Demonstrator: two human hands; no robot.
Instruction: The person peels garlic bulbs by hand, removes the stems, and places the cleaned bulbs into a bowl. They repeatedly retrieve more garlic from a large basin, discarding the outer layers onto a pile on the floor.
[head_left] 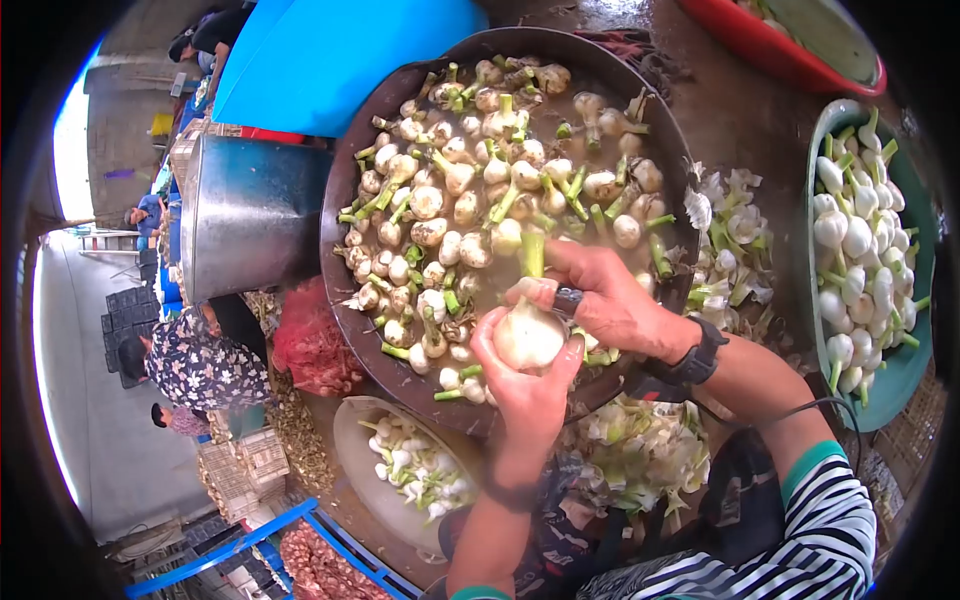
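My left hand (522,395) is closed around a large whitish garlic bulb (530,338), whose cut green stem (532,256) points away from me. My right hand (615,308), with a dark watch on the wrist, is closed on a small dark-handled tool (567,301) beside the bulb's neck; its working end is hidden. Its fingers are against the stem. Both hands are over the near side of a wide brown tub (334,285), where many soil-stained garlic bulbs (427,202) sit in murky water.
A green basin (815,300) of cleaner garlic stands right, a pale basin (345,470) of garlic lower left. Peeled skins (650,440) lie near my lap. A metal container (250,215), blue tub (330,60), red net sack (318,340) and a person (205,355) are left.
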